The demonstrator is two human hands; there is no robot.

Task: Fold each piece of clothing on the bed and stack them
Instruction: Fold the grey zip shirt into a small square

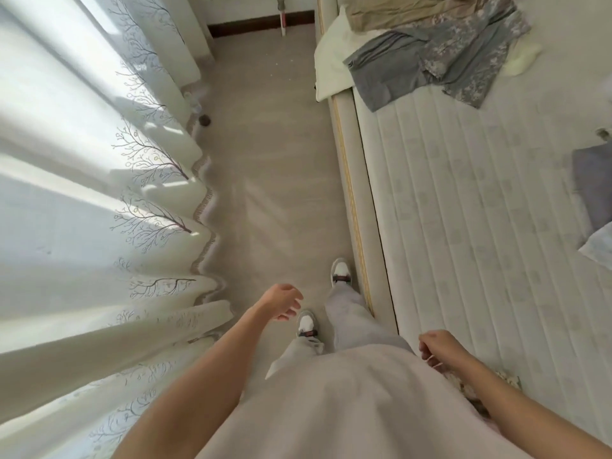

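two hands, two shoes, one bed

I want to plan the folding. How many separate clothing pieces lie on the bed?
5 at least, all unfolded: beige piece, plain grey piece and patterned grey piece at the far end, pale yellow piece beside them, purple-grey piece at right edge. More may be hidden.

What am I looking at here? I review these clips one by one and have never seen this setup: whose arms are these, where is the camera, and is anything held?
There is no machine. One wide-angle camera sits on a person's head, looking down past their body. The left hand and right hand hang relaxed with nothing in their grip. The person stands on the floor between a curtain and the bed. At the bed's far end lie unfolded clothes: a grey garment, a patterned garment and a beige garment.
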